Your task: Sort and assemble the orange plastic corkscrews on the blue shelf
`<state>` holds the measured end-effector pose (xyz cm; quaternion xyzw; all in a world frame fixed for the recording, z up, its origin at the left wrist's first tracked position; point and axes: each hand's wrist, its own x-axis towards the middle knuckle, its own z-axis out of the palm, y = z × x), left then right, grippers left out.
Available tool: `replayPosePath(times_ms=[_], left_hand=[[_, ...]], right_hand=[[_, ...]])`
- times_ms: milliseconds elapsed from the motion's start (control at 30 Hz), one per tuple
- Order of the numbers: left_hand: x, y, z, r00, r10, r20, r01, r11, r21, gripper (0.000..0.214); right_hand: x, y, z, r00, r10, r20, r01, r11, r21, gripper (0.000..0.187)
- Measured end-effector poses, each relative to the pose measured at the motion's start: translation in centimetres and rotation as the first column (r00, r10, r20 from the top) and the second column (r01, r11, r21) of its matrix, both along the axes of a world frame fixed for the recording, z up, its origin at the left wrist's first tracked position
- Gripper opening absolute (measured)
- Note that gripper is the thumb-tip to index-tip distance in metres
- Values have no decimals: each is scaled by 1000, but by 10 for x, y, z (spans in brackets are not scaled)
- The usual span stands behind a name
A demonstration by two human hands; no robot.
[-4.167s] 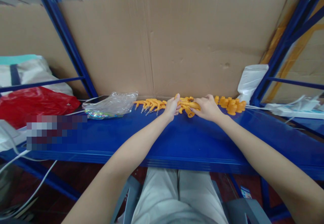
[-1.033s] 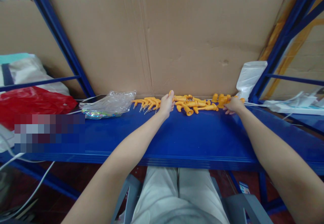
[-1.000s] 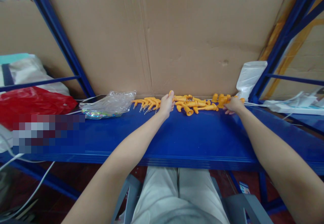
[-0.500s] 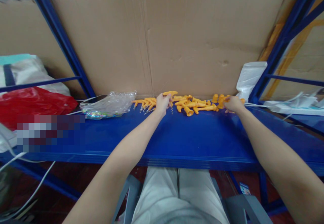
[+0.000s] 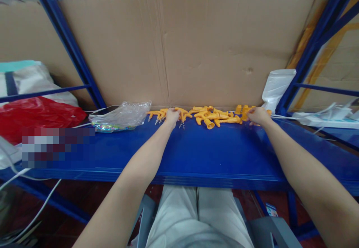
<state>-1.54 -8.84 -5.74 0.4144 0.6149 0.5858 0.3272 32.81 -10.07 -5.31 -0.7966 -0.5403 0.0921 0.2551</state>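
The left hand (image 5: 172, 117) is at a row of orange corkscrews (image 5: 153, 112), palm down, its fingers among the handles; whether it grips one cannot be told. Some of the corkscrews lie to the left of this hand, and others lie just right of its fingers, their metal spirals pointing toward the person. The right hand (image 5: 258, 116) is at a cluster of orange caps (image 5: 245, 110), its fingers bent against them; the hand hides part of the cluster, so its grip cannot be told either. Between the two hands lies a loose heap of orange sleeves (image 5: 214, 116), one with its round end facing the person. All these pieces rest on a blue shelf (image 5: 196, 151). Well left of the left hand lies a clear bag (image 5: 125, 113). Just beyond the right hand, a white pouch (image 5: 277, 87) leans upright. Cardboard (image 5: 210, 46) stands behind both hands.
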Motion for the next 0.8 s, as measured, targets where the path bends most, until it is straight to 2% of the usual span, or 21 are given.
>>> replayPosePath(times_ms=[167, 267, 333, 367, 433, 500, 567, 667, 800], left_hand=[[3, 0, -1, 997, 3, -82, -6, 999, -39, 38], [3, 0, -5, 966, -46, -254, 39, 999, -31, 42], [2, 1, -8, 885, -76, -459, 83, 997, -4, 39], [1, 2, -10, 814, -90, -574, 116, 993, 9, 35], [0, 3, -14, 621, -129, -773, 214, 977, 9, 26], [0, 3, -18, 434, -163, -886, 308, 951, -24, 25], [0, 3, -21, 324, -174, -930, 337, 940, -59, 31], [-1, 0, -22, 278, -173, -945, 277, 956, -94, 39], [-1, -4, -21, 283, -184, -941, 177, 975, -137, 45]], right_hand=[[-2, -3, 3, 998, 13, 64, -12, 1000, -20, 27], [-4, -6, 6, 997, 7, 70, -6, 1000, -20, 25], [-5, -7, 7, 997, 3, 71, -1, 1000, -29, 25], [-5, -7, 7, 998, -1, 68, 3, 999, -33, 25], [-6, -7, 7, 998, -6, 64, 9, 999, -43, 25], [-5, -7, 7, 998, -4, 67, 7, 999, -47, 24], [-5, -6, 6, 998, 5, 70, -1, 999, -48, 23], [-4, -6, 6, 998, 10, 60, -8, 999, -41, 24], [-5, -7, 6, 999, 14, 49, -12, 999, -34, 25]])
